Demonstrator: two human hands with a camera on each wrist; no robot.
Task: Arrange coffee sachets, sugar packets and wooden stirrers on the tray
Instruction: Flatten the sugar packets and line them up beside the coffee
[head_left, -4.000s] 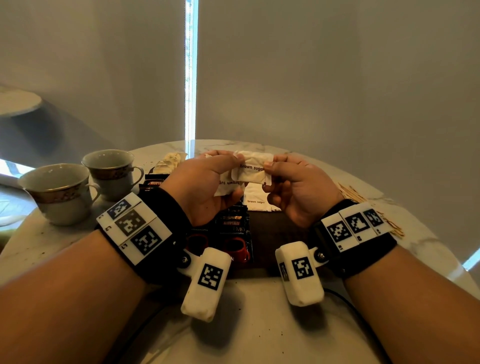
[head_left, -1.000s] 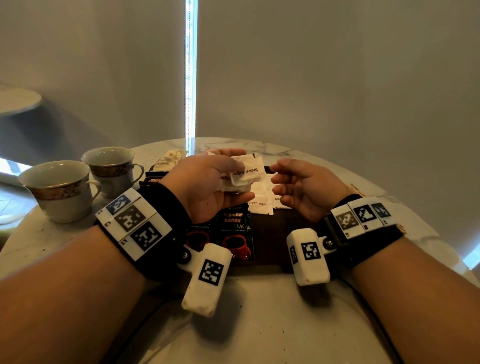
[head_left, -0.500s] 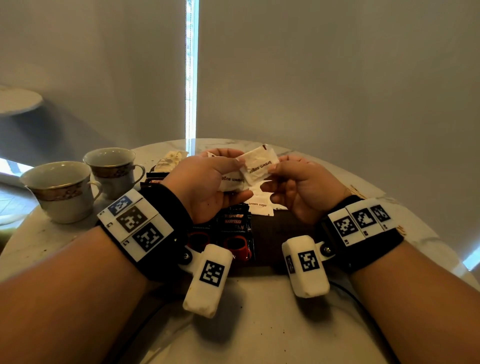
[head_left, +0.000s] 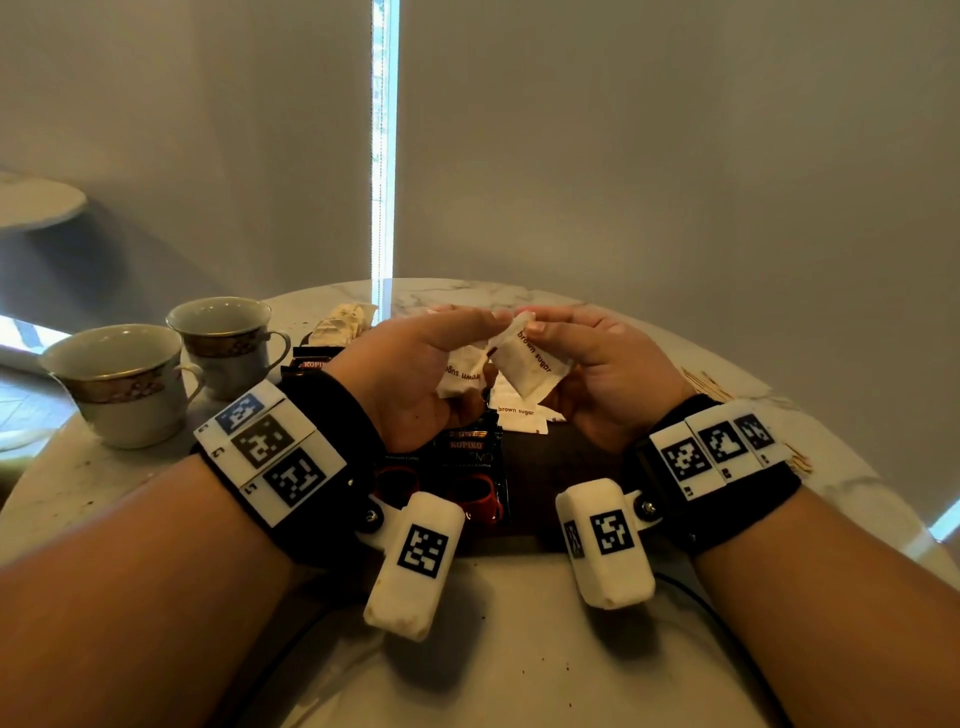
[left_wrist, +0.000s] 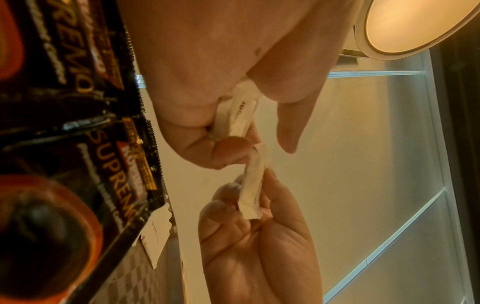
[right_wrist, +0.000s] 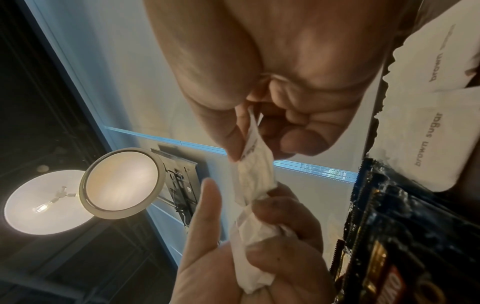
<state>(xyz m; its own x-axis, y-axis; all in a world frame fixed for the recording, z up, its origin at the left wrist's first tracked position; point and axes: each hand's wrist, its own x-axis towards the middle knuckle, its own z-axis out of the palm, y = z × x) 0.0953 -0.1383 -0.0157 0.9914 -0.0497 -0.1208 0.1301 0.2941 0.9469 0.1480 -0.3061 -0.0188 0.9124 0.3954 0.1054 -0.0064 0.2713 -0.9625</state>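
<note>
My left hand (head_left: 457, 340) hangs above the dark tray (head_left: 561, 467) and grips a small stack of white brown-sugar packets (head_left: 462, 371), seen edge-on as the stack (left_wrist: 241, 111). My right hand (head_left: 558, 338) pinches one sugar packet (head_left: 532, 364) by its top edge, tilted, its lower corner still against the stack. That packet (right_wrist: 255, 160) shows between thumb and fingers. Black coffee sachets (head_left: 467, 457) lie on the tray's left part. More sugar packets (head_left: 519, 413) lie flat behind them. Wooden stirrers (head_left: 709, 382) lie on the table right of the tray.
Two gold-banded cups (head_left: 124, 379) (head_left: 228, 338) stand at the table's left edge. A pale wrapped bundle (head_left: 343, 322) lies behind the tray. The round marble table (head_left: 519, 649) ends close behind the hands, with a grey wall beyond.
One second ago my right hand was empty and apart from the stack. It has since closed in, pinched the top packet and tilted it off my left hand's stack.
</note>
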